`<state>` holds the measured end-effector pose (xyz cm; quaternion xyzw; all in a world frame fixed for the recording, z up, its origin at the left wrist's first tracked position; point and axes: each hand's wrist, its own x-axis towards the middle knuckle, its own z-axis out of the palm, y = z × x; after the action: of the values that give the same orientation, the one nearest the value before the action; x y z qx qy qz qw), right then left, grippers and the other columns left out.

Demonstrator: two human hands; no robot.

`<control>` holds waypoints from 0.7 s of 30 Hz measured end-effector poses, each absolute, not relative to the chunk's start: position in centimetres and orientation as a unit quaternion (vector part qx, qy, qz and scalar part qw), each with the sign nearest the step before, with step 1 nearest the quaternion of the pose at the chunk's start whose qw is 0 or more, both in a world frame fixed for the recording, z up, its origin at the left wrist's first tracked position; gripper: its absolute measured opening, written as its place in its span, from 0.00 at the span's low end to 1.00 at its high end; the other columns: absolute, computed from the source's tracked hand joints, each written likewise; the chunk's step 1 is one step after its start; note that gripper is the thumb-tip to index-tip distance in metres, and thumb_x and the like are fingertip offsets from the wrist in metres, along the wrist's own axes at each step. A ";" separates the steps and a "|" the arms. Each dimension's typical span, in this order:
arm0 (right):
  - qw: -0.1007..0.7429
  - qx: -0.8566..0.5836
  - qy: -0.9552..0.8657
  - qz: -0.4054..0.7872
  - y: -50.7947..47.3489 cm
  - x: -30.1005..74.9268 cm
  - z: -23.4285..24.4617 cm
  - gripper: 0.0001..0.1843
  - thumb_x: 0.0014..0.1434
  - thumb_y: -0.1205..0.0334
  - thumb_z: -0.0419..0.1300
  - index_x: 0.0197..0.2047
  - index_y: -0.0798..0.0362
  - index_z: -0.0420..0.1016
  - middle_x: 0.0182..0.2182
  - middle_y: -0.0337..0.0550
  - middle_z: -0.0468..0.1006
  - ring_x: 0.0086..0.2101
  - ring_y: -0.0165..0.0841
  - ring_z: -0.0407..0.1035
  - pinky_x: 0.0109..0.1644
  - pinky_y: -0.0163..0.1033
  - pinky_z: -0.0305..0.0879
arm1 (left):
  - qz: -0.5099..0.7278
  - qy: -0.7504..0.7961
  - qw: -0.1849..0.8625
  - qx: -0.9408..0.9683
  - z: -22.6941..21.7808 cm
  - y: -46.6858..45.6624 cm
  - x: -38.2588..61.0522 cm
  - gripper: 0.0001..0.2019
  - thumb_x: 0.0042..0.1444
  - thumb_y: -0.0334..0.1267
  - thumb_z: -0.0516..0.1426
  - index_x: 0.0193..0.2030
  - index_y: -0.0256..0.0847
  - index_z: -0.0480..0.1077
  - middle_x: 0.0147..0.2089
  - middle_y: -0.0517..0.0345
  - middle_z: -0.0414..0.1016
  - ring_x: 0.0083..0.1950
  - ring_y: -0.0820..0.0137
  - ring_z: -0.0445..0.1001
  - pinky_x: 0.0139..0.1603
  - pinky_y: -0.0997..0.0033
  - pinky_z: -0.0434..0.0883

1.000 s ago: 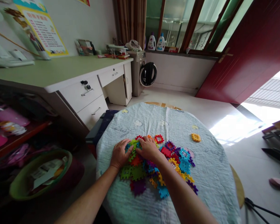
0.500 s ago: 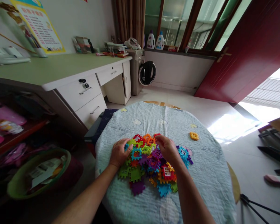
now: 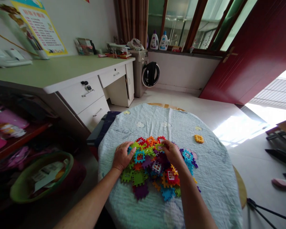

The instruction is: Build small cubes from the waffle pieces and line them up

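Observation:
A heap of colourful plastic interlocking tiles [image 3: 154, 167] lies on a round table covered with a pale blue cloth [image 3: 171, 127]. My left hand [image 3: 121, 157] rests on the heap's left edge, fingers curled over green and blue tiles. On the far right side of the heap, my right hand [image 3: 173, 152] has its fingers bent and pinched on a tile at the top. One orange tile [image 3: 199, 138] lies alone to the right, apart from the heap.
A green-topped desk with white drawers [image 3: 85, 92] stands to the left, a small washing machine [image 3: 146, 73] behind it. A green basin [image 3: 40, 178] sits on the floor at left. A red door [image 3: 252, 54] is open at right; chair legs [image 3: 264, 211] show at lower right.
My right hand moved from the heap's left-middle to its far right side, uncovering more tiles. The heap has been pulled together; my left hand stayed in place.

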<state>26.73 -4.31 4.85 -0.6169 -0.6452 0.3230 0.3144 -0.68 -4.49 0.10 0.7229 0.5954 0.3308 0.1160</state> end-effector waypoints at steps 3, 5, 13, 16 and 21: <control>0.381 -0.640 -0.587 0.317 -4.2 29.0 4.3 0.23 0.56 0.53 0.54 0.53 0.54 0.71 0.30 0.40 0.77 0.28 0.32 0.69 0.34 0.36 0.65 | 0.332 0.598 0.113 0.720 0.1 -4.5 -0.7 0.19 0.62 0.52 0.51 0.49 0.42 0.74 0.51 0.50 0.79 0.54 0.57 0.75 0.59 0.52 0.69; 0.411 -0.657 -0.546 0.320 -4.4 30.4 4.2 0.27 0.54 0.51 0.55 0.55 0.55 0.69 0.35 0.43 0.78 0.29 0.32 0.70 0.32 0.36 0.66 | 0.334 0.596 0.115 0.721 0.1 -4.4 -0.7 0.19 0.62 0.52 0.51 0.48 0.42 0.74 0.51 0.49 0.79 0.54 0.57 0.75 0.59 0.52 0.69; 0.415 -0.697 -0.458 0.365 -5.5 31.7 5.0 0.26 0.50 0.49 0.59 0.49 0.55 0.73 0.33 0.46 0.81 0.30 0.37 0.75 0.33 0.39 0.69 | 0.337 0.591 0.112 0.724 0.3 -4.4 -0.6 0.19 0.62 0.52 0.51 0.47 0.43 0.74 0.49 0.50 0.80 0.53 0.57 0.76 0.58 0.53 0.70; 0.400 -0.665 -0.500 0.384 -5.2 30.6 4.4 0.26 0.52 0.51 0.58 0.51 0.56 0.74 0.36 0.46 0.81 0.33 0.37 0.75 0.37 0.41 0.70 | 0.339 0.592 0.111 0.723 0.3 -4.4 -0.6 0.18 0.61 0.52 0.51 0.46 0.43 0.74 0.49 0.51 0.80 0.53 0.58 0.76 0.58 0.53 0.70; 0.241 -0.683 -0.647 0.240 -4.7 30.3 3.9 0.16 0.51 0.62 0.58 0.43 0.53 0.79 0.44 0.48 0.80 0.46 0.41 0.72 0.54 0.46 0.65 | 0.342 0.593 0.114 0.720 0.2 -4.4 -0.6 0.18 0.62 0.52 0.51 0.46 0.43 0.74 0.49 0.51 0.80 0.53 0.58 0.76 0.58 0.54 0.70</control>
<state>30.33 -4.74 3.91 -0.6825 -0.6468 0.2396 0.2415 -0.60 -4.43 0.20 0.7202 0.5928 0.3419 0.1138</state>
